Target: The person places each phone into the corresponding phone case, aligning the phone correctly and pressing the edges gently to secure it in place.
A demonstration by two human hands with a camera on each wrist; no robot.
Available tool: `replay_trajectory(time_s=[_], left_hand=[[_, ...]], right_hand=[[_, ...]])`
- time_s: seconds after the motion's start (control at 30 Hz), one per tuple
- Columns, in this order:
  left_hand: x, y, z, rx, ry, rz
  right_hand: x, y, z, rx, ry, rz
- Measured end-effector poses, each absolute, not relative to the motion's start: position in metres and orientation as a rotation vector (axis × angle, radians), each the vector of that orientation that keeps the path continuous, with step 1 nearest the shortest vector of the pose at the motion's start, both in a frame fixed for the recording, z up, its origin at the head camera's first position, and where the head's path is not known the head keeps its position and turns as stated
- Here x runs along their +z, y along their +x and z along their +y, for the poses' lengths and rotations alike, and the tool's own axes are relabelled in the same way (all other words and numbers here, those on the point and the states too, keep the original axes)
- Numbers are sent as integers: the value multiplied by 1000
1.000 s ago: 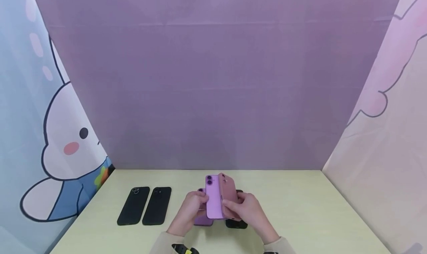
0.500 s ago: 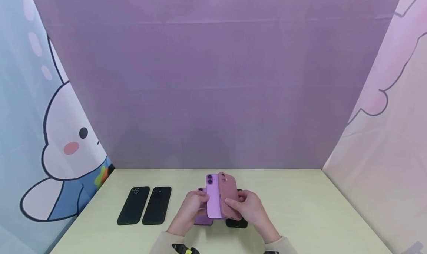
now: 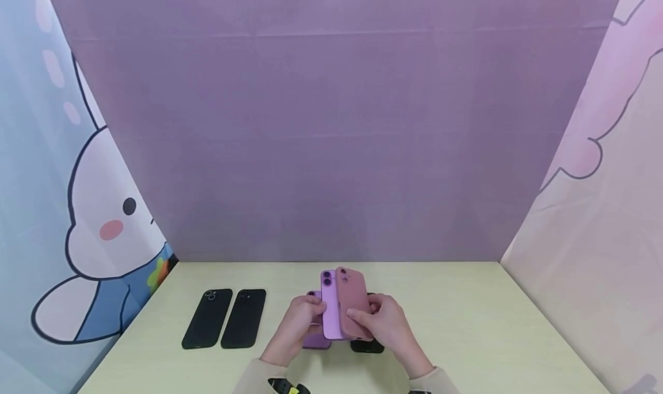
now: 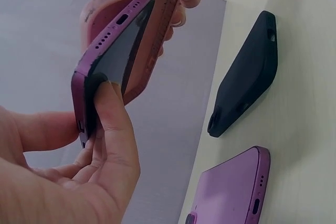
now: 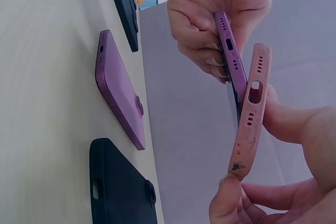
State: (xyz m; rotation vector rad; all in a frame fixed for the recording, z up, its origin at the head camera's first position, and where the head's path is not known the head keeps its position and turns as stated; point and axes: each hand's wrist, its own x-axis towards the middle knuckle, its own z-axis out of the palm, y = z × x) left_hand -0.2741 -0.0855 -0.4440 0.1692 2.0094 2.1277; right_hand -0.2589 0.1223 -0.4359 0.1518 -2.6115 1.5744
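Above the table, my left hand (image 3: pixel 297 328) pinches a purple phone (image 3: pixel 330 310) by its left edge, thumb on the back. From the other side, my right hand (image 3: pixel 385 328) grips a pink phone case (image 3: pixel 354 302), thumb across its back. The case overlaps the phone's right side in the head view. In the left wrist view, the phone (image 4: pixel 86 64) stands at an angle, partly inside the open face of the case (image 4: pixel 107 4). Seen from the right wrist, the bottom edges of phone (image 5: pixel 234 64) and case (image 5: pixel 251 111) meet at a slant.
Beneath the hands lie a second purple phone (image 3: pixel 317 342) and a black phone case (image 3: pixel 368 347), both partly hidden. Two black phone-shaped things, one farther left (image 3: pixel 207 319) and one beside it (image 3: pixel 243 319), lie on the pale table (image 3: pixel 466 325). A purple backdrop (image 3: pixel 331 123) rises behind.
The pink case has shifted slightly left over the phone, so less of the phone's back shows. The phone has moved a little right; both hands keep their hold.
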Motion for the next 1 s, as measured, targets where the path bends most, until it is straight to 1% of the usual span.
replay_trajectory(time_s=[0.4,0.73,1.0], left_hand=[[-444,-272,-84,2115,217,2027],[-445,-272,-81,2091,220,2037],[-443,-271,-81,2107,237,2028]], right_hand=[[-436,-257,119,1541,224,-2603],[-435,-257,117,1538,230,-2602],[-432,-255,117,1681,229,-2542]])
